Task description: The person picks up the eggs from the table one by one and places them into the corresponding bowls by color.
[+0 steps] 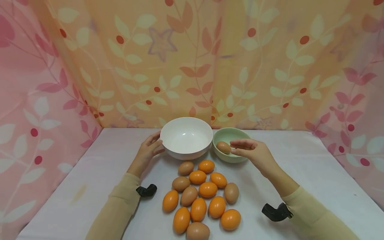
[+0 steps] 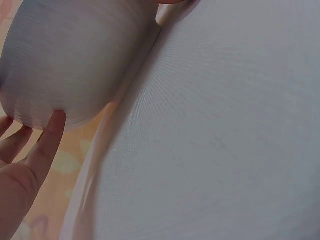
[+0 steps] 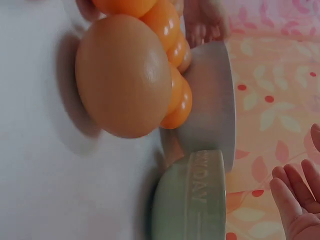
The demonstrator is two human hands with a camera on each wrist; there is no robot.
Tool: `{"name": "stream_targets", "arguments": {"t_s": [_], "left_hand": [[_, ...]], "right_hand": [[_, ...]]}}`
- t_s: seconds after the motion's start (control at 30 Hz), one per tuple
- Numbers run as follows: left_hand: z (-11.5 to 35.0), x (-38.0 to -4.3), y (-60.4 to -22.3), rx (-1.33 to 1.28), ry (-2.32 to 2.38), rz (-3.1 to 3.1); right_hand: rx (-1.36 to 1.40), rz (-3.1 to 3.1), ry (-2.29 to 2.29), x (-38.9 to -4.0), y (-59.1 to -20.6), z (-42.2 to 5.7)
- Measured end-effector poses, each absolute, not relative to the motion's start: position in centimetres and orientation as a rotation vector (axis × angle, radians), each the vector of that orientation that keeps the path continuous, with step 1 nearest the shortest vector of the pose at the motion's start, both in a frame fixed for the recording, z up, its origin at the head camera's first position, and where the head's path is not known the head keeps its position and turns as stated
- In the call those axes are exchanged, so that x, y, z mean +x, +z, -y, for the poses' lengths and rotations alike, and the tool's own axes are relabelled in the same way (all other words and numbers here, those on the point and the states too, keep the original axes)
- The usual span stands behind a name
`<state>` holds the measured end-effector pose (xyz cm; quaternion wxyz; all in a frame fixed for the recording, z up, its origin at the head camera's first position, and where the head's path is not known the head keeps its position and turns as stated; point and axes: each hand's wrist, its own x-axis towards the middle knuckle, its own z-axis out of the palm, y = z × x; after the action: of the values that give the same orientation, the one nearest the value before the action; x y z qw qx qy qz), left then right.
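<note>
My left hand [image 1: 150,146] rests its fingertips on the left side of a large white bowl [image 1: 186,154]. In the left wrist view, the fingers [image 2: 47,142] lie nearly straight against the bowl's outer wall [image 2: 80,60]. Beside it stands a smaller pale green bowl [image 1: 231,159], with a brown egg [image 1: 223,147] inside its rim. My right hand [image 1: 255,151] is over the green bowl's right side, fingertips right at that egg. The right wrist view shows its fingers [image 3: 287,197] extended and spread above the green bowl [image 3: 187,200]; the egg there is out of sight.
In front of the bowls, several orange eggs [image 1: 198,209] and brown eggs [image 1: 198,231] lie grouped on the white-covered table [image 1: 300,160]. A patterned curtain [image 1: 192,66] stands behind the table, with pink cloth at both sides.
</note>
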<state>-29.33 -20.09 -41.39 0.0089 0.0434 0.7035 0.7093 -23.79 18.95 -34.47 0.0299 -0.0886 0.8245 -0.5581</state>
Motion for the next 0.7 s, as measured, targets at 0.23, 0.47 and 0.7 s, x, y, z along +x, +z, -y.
{"name": "stream_targets", "arguments": {"t_s": [0.23,0.47,0.7], "left_hand": [[19.9,-29.5,-41.5,0.147,2.213,-2.197],[20.0,-29.6,-41.7,0.125,2.222,-2.187],[20.3,-29.6,-41.7,0.141,2.231,-2.185]], "right_hand": [[-0.265,-2.513,-1.762,-22.1,-35.5,-19.7],[-0.283,-2.466,-1.764,-21.1,-36.5,-19.9],[-0.245,-2.447,-1.728,-20.0,-37.1,-20.1]]}}
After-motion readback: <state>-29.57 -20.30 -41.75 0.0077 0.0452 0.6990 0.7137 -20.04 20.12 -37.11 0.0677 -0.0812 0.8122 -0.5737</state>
